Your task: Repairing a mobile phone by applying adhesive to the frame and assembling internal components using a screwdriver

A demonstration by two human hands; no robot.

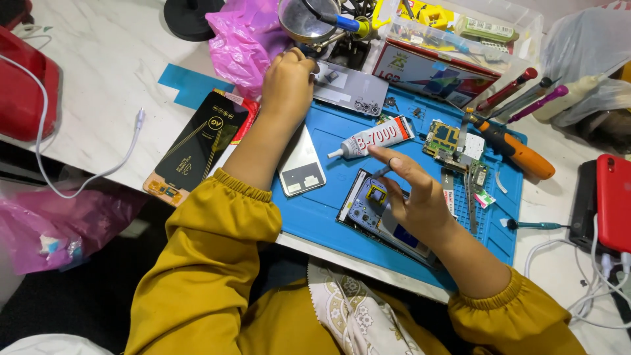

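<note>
Head view: opened phone (376, 209) beneath right hand (415, 197) fingers (388, 158).

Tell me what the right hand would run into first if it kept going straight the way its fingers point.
The right hand rests on the opened phone, fingers pointing up and left. Straight on, it would likely first meet the glue tube lying on the blue mat, though height above it is unclear.
</note>
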